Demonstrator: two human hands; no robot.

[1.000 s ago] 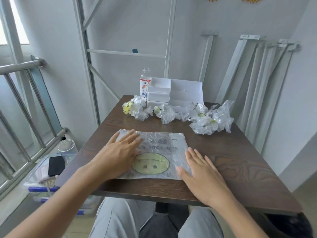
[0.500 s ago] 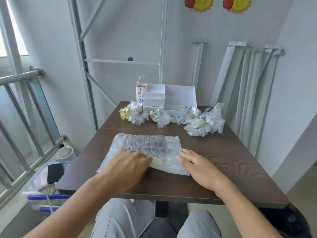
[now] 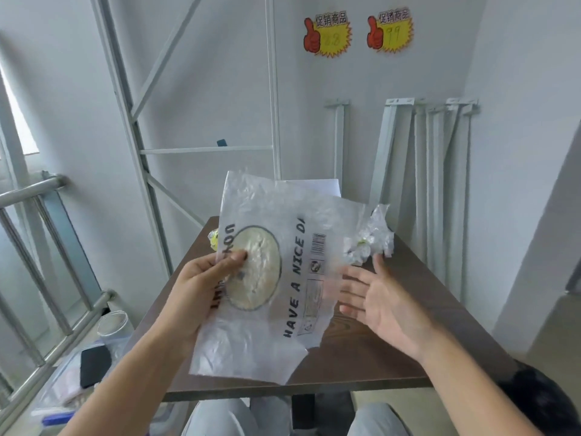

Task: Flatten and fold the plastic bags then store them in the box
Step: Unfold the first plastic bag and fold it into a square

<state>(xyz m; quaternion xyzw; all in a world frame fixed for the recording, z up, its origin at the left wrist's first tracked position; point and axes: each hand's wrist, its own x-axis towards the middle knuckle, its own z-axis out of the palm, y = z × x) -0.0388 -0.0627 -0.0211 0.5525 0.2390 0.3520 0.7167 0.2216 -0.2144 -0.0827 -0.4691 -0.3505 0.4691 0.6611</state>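
A flattened clear plastic bag (image 3: 267, 297) with a yellow smiley and black "HAVE A NICE DAY" print hangs in the air above the dark wooden table (image 3: 408, 350). My left hand (image 3: 201, 287) pinches its left edge, thumb on the smiley. My right hand (image 3: 377, 297) is open, palm up, fingers spread beside the bag's right edge, not gripping it. Crumpled clear bags (image 3: 374, 240) lie at the table's far side, mostly hidden behind the lifted bag. Just the top corner of the white box (image 3: 330, 185) shows above the bag.
A metal railing (image 3: 47, 247) runs along the left. White metal frames (image 3: 440, 184) lean on the wall at the back right. On the floor at the left lie a clear bin with a dark phone (image 3: 94, 365) and a plastic cup (image 3: 113, 324).
The bag lay flat on the table under both hands. Now my left hand has lifted it upright off the table, and my right hand has come off it and opened.
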